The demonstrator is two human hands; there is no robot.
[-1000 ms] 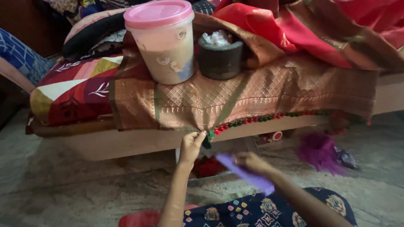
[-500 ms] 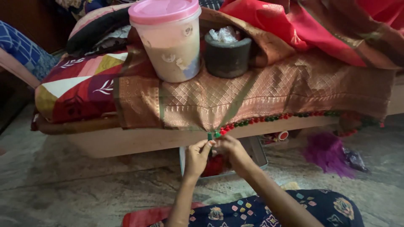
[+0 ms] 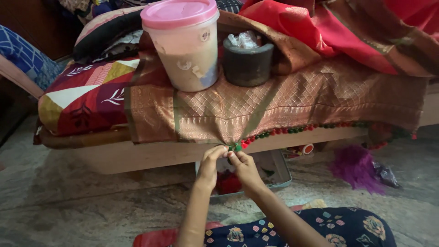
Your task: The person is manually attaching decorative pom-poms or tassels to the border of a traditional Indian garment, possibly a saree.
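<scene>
While the beaded trim (image 3: 292,130) runs left to right, both hands (image 3: 228,162) pinch its green tassel (image 3: 236,147).

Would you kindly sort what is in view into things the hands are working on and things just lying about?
In hand:
- left hand and right hand, pinching at a green tassel
- brown-gold cloth with its red and green tassel edge

Lying about:
- pink-lidded tub
- dark stone mortar
- purple fluff
- metal tray
- patterned cushion
</scene>
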